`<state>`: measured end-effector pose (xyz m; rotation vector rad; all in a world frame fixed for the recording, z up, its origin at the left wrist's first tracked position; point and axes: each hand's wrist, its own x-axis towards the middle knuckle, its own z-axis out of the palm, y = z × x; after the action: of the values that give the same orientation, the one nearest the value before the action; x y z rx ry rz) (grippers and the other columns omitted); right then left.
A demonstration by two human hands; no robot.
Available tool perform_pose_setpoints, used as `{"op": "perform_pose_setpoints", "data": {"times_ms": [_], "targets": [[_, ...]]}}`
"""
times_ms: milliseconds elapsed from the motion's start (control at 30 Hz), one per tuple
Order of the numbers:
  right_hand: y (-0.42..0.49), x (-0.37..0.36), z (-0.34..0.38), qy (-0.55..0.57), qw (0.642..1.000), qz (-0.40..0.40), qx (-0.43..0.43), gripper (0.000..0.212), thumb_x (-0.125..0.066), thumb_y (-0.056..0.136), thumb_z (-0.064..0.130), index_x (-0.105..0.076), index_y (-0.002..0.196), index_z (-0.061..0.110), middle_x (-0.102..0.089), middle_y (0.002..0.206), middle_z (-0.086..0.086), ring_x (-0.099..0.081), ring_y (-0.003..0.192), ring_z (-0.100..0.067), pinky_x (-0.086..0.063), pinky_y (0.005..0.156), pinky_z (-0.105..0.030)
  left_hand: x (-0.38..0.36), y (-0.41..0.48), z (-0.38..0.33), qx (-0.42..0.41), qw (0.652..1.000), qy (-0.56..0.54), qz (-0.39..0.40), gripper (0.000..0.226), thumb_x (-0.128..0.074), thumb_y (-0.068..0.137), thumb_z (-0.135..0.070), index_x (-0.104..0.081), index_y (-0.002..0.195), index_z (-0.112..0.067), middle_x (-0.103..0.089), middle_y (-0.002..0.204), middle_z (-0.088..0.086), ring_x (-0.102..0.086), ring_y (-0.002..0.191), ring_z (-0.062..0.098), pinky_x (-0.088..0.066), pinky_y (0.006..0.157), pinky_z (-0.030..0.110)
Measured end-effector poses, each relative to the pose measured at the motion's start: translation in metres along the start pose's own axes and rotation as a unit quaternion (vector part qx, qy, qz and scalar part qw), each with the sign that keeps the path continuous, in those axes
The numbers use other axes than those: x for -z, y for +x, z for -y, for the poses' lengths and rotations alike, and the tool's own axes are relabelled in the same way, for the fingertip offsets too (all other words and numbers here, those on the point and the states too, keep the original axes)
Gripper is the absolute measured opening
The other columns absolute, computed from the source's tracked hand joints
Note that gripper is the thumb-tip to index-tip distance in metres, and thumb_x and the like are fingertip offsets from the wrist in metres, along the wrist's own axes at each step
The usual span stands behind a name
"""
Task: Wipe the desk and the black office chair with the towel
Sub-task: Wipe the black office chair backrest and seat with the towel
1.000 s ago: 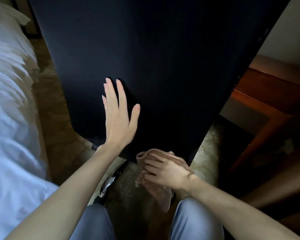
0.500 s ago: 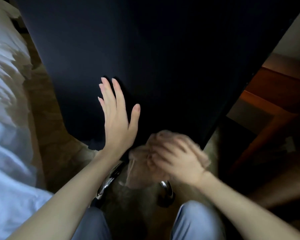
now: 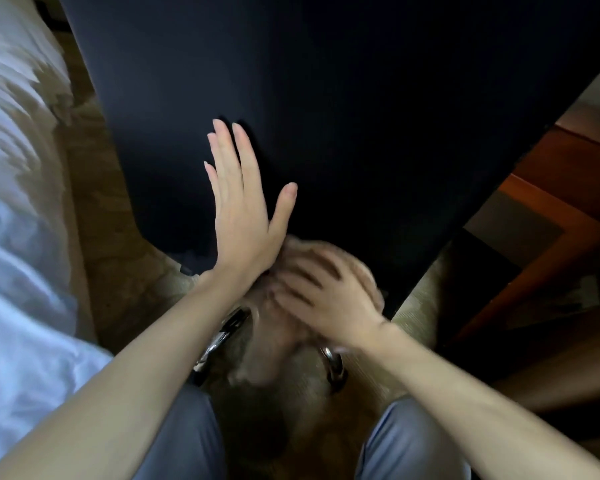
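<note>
Black office chair (image 3: 361, 116): the broad, matte, dark backrest stands upright and seen from behind; chrome base legs (image 3: 222, 337) show under it on the carpet. Towel (image 3: 267, 341): pinkish-beige, bunched and motion-blurred. The right hand (image 3: 329, 299) holds it against the backrest's lower edge, with a loose end hanging down. Left hand (image 3: 243, 220) lies flat on the backrest just beside it. Desk (image 3: 568, 188): reddish-brown wood, right of the chair.

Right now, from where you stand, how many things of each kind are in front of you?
Hands: 2 (left hand, right hand)
Towels: 1 (towel, gripped by the right hand)
Chairs: 1 (black office chair)
Desks: 1 (wooden desk)
Beds: 1 (bed)
Total: 6
</note>
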<state>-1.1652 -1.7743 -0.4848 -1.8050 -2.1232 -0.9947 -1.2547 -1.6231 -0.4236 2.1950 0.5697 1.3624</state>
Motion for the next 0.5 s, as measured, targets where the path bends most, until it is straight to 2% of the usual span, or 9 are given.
{"op": "perform_pose_setpoints", "data": {"times_ms": [33,133,233,300,400,467,500], "targets": [[0.020,0.008,-0.005,-0.014,1.000,-0.016,-0.019,0.030,-0.046,0.108,0.025,-0.076,0.110,0.021,-0.071,0.124,-0.007,-0.050,0.130,-0.030,-0.015,0.125,-0.043,0.004,0.000,0.000,-0.002,1.000,-0.002,0.004,0.080,-0.040,0.110,-0.043,0.003,0.162,0.000,0.009,0.169,0.024,0.011,0.158,0.035,0.005,0.129,0.048],[0.041,-0.003,0.001,-0.062,0.998,-0.019,-0.008,0.017,-0.056,0.104,0.017,-0.073,0.105,0.018,-0.071,0.121,-0.009,-0.059,0.125,-0.033,-0.030,0.120,-0.047,0.017,0.000,0.005,-0.015,1.000,0.000,0.018,0.078,-0.039,0.110,-0.043,0.003,0.163,-0.004,0.011,0.171,0.018,0.014,0.158,0.027,0.002,0.129,0.048],[0.017,-0.038,0.026,-0.039,0.997,0.066,0.009,0.020,-0.060,0.099,0.017,-0.070,0.116,0.013,-0.066,0.131,-0.016,-0.062,0.120,-0.034,-0.044,0.110,-0.045,0.025,-0.002,0.007,-0.022,0.999,0.000,0.037,0.076,-0.039,0.110,-0.040,0.002,0.163,-0.005,0.013,0.171,0.015,0.013,0.159,0.026,-0.002,0.130,0.048],[0.000,-0.058,0.041,-0.031,0.988,0.148,0.026,0.027,-0.052,0.096,0.016,-0.069,0.116,0.013,-0.068,0.128,-0.012,-0.066,0.112,-0.030,-0.050,0.100,-0.042,0.025,0.000,0.007,-0.016,0.999,-0.009,0.037,0.071,-0.036,0.112,-0.036,0.003,0.163,-0.005,0.014,0.171,0.014,0.014,0.159,0.025,-0.003,0.129,0.049],[-0.017,-0.068,0.058,-0.050,0.968,0.235,0.078,0.032,-0.043,0.097,0.015,-0.069,0.116,0.017,-0.068,0.124,-0.007,-0.063,0.115,-0.028,-0.042,0.106,-0.041,0.025,0.002,0.008,-0.012,0.999,-0.011,0.045,0.068,-0.034,0.112,-0.030,0.004,0.163,-0.004,0.015,0.170,0.016,0.016,0.158,0.026,-0.002,0.129,0.051],[-0.024,-0.060,0.053,-0.067,0.965,0.227,0.113,0.029,-0.045,0.099,0.015,-0.067,0.117,0.017,-0.067,0.126,-0.007,-0.059,0.120,-0.029,-0.038,0.110,-0.045,0.024,0.001,0.010,-0.011,0.999,-0.015,0.049,0.068,-0.034,0.112,-0.029,0.005,0.163,-0.005,0.016,0.170,0.016,0.017,0.158,0.027,0.000,0.129,0.051],[-0.026,-0.053,0.048,-0.072,0.970,0.197,0.121,0.028,-0.043,0.101,0.013,-0.067,0.115,0.017,-0.067,0.127,-0.007,-0.060,0.120,-0.029,-0.039,0.109,-0.047,0.023,0.001,0.012,-0.011,0.999,-0.019,0.049,0.068,-0.034,0.112,-0.029,0.005,0.163,-0.006,0.016,0.170,0.015,0.017,0.158,0.026,0.001,0.129,0.051]]}}
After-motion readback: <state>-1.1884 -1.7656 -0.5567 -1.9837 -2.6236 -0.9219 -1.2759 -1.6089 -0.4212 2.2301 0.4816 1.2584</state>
